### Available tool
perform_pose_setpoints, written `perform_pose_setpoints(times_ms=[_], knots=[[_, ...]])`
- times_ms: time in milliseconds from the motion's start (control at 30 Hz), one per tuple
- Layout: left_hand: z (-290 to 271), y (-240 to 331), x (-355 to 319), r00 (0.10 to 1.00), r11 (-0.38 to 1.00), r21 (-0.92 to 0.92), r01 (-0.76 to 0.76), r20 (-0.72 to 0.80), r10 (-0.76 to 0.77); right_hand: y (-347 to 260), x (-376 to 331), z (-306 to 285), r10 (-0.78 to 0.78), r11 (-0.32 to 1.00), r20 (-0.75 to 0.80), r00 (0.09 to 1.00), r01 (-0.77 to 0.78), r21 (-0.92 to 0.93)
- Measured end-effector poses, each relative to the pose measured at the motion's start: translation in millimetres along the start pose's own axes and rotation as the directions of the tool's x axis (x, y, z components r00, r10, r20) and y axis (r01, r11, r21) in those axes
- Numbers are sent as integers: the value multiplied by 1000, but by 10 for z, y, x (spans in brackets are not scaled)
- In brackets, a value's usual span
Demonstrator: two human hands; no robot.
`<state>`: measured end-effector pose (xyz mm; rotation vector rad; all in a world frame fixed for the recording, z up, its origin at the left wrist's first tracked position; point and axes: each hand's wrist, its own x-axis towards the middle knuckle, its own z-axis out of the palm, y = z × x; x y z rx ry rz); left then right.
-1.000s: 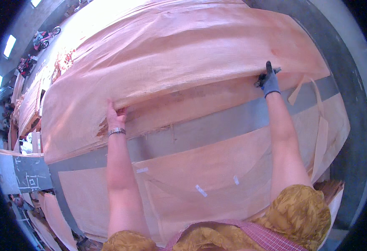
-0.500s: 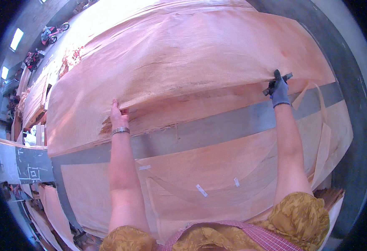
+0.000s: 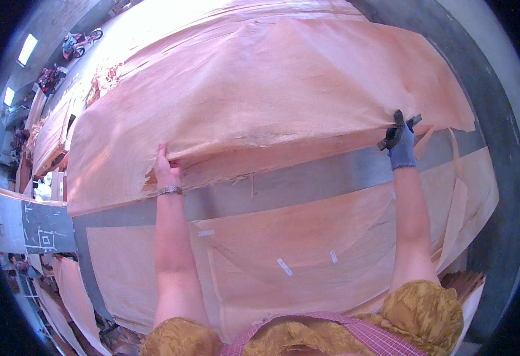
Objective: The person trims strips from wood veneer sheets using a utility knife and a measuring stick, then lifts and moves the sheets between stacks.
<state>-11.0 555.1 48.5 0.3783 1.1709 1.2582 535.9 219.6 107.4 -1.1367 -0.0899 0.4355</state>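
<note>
A large, thin, pinkish-tan wood veneer sheet [image 3: 260, 89] spreads over the stack in front of me, its near edge lifted and rippled. My left hand [image 3: 167, 172], bare with a metal watch [image 3: 169, 190] at the wrist, pinches that edge beside a torn, splintered spot. At the right, my right hand [image 3: 401, 145] wears a grey glove with dark fingers. It is closed on the sheet's edge and also holds a dark, narrow flat tool [image 3: 416, 120], mostly hidden by the fingers. More veneer shows beneath the lifted edge.
A grey strip of surface [image 3: 307, 178] runs between the lifted sheet and a nearer veneer sheet [image 3: 307, 231] bearing small white tape pieces [image 3: 285, 267]. Loose veneer strips [image 3: 454, 196] lie at right. Veneer stacks [image 3: 52, 142] and parked motorbikes [image 3: 80, 43] stand far left.
My right hand has come slightly toward me and to the right, drawing the sheet's edge with it. The sheet's near edge sits lower on the right; my left hand keeps its hold.
</note>
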Motion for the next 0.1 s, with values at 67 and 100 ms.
perform_pose_setpoints(times_ms=[67,100], knots=[[-100,20,74,1000,1000,-3,-26,-3,26,60,-100,121,-143,981,75,987,131,145],[-99,-19,140,1000,1000,-7,-25,10,25,99,94,-153,-96,993,151,984,85,76]])
